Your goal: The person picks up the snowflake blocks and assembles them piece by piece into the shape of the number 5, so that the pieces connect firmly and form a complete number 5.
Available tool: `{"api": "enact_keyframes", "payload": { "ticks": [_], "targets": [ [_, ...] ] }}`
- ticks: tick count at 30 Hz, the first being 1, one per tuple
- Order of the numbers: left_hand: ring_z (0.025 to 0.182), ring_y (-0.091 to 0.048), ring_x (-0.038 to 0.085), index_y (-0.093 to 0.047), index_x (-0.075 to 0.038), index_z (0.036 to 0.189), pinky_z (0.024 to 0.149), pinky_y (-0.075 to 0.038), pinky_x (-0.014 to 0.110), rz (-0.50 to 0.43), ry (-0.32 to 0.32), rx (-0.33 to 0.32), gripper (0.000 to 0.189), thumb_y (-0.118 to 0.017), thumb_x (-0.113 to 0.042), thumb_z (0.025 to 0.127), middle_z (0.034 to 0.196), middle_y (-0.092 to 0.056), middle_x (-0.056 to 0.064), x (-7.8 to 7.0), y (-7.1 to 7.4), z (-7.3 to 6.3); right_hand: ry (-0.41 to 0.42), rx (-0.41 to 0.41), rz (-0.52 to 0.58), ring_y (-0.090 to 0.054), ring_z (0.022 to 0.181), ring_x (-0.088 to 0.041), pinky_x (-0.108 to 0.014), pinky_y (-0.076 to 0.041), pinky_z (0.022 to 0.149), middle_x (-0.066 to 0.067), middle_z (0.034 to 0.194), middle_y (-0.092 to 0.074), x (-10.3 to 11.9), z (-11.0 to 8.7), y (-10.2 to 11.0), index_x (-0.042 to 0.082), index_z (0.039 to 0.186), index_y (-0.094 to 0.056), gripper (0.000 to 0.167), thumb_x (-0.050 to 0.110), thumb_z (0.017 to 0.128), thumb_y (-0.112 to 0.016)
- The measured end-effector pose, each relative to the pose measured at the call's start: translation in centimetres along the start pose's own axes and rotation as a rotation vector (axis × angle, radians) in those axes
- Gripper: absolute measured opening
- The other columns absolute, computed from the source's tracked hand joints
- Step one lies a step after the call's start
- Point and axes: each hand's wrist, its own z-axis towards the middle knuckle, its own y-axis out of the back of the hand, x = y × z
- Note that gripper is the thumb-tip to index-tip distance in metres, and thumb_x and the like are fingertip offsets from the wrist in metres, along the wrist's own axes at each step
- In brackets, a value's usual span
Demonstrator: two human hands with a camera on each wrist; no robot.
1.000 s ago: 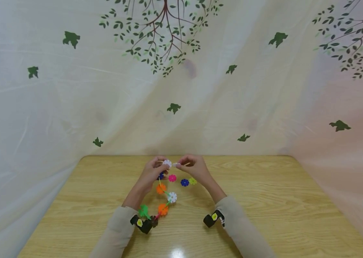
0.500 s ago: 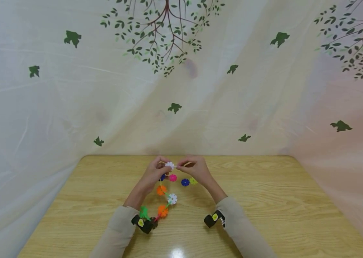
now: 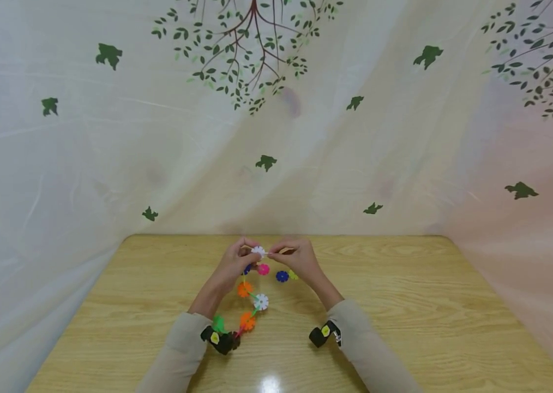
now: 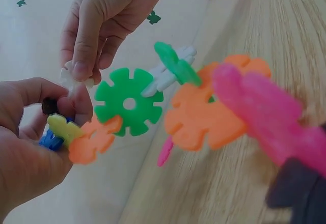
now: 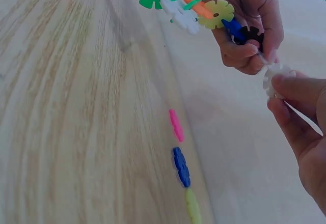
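My left hand (image 3: 227, 267) grips the end of a chain of slotted plastic snowflake discs. A white disc (image 3: 258, 251) faces up at its fingertips, and a black disc (image 5: 251, 36) sits in the same grasp. From there the chain hangs through blue (image 5: 233, 29), yellow (image 4: 64, 128), orange (image 4: 94, 140), green (image 4: 117, 102) and further discs toward the left wrist. My right hand (image 3: 301, 259) pinches a white slotted disc (image 5: 277, 80) between thumb and fingers, against the piece at the left fingertips. Whether their slots interlock is hidden by the fingers.
Loose on the wooden table (image 3: 404, 305) lie a pink disc (image 3: 263, 269), a blue disc (image 3: 282, 276) and a yellow disc (image 3: 293, 275), just below the hands. The chain's lower end, with a green disc (image 3: 218, 323), hangs by the left wrist camera (image 3: 220, 341). A leaf-patterned curtain (image 3: 306, 180) stands behind.
The gap between the two hands' white discs has closed. My left hand has shifted slightly right, and the chain sways a little; the loose discs stay put.
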Motion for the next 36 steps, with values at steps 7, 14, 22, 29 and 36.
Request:
{"api": "enact_keyframes", "payload": {
  "ticks": [7, 14, 22, 29, 36],
  "targets": [
    [0.081, -0.064, 0.018, -0.053, 0.004, 0.118, 0.078, -0.059, 0.030, 0.018, -0.007, 0.020, 0.022, -0.061, -0.001, 0.098, 0.092, -0.064, 0.003, -0.3, 0.0, -0.1, -0.027, 0.005, 0.005, -0.072, 0.085, -0.026, -0.025, -0.062, 0.072, -0.019, 0.094, -0.076, -1.3, 0.1, 0.1, 0.000, 0.091, -0.079, 0.007, 0.007, 0.088, -0.079],
    [0.084, -0.060, 0.018, -0.054, 0.004, 0.123, 0.080, -0.058, 0.035, 0.097, -0.006, 0.035, 0.025, -0.059, -0.004, 0.100, 0.097, -0.063, 0.005, 0.0, 0.4, 0.1, -0.081, 0.145, -0.059, -0.070, 0.088, -0.021, -0.028, -0.062, 0.079, -0.014, 0.097, -0.074, -1.1, 0.5, 1.0, 0.004, 0.095, -0.078, 0.008, 0.010, 0.090, -0.078],
    [0.096, -0.065, 0.022, -0.057, 0.002, 0.125, 0.090, -0.060, 0.040, 0.072, 0.039, 0.012, 0.027, -0.061, -0.006, 0.099, 0.103, -0.063, 0.005, 0.1, 0.5, 0.2, -0.134, 0.327, -0.145, -0.070, 0.099, -0.027, -0.037, -0.060, 0.088, -0.024, 0.113, -0.072, -0.4, 1.5, 3.5, -0.003, 0.114, -0.072, 0.027, 0.006, 0.089, -0.077],
    [0.093, -0.063, 0.015, -0.055, 0.002, 0.127, 0.089, -0.060, 0.038, 0.052, 0.054, 0.032, 0.028, -0.058, -0.007, 0.101, 0.103, -0.061, 0.003, 0.1, 1.2, 0.2, -0.184, 0.483, -0.225, -0.068, 0.088, -0.016, -0.025, -0.058, 0.081, -0.025, 0.103, -0.072, -1.9, 1.7, 5.9, -0.011, 0.111, -0.069, 0.025, -0.002, 0.088, -0.075],
    [0.099, -0.063, 0.022, -0.053, 0.006, 0.133, 0.098, -0.057, 0.047, 0.079, 0.058, 0.073, 0.034, -0.057, -0.010, 0.103, 0.103, -0.059, 0.002, -0.2, 1.4, 0.0, -0.227, 0.564, -0.297, -0.060, 0.079, -0.007, -0.020, -0.054, 0.071, -0.013, 0.090, -0.072, -3.7, 1.1, 7.2, -0.008, 0.108, -0.072, 0.023, -0.002, 0.086, -0.077]
  ]
}}
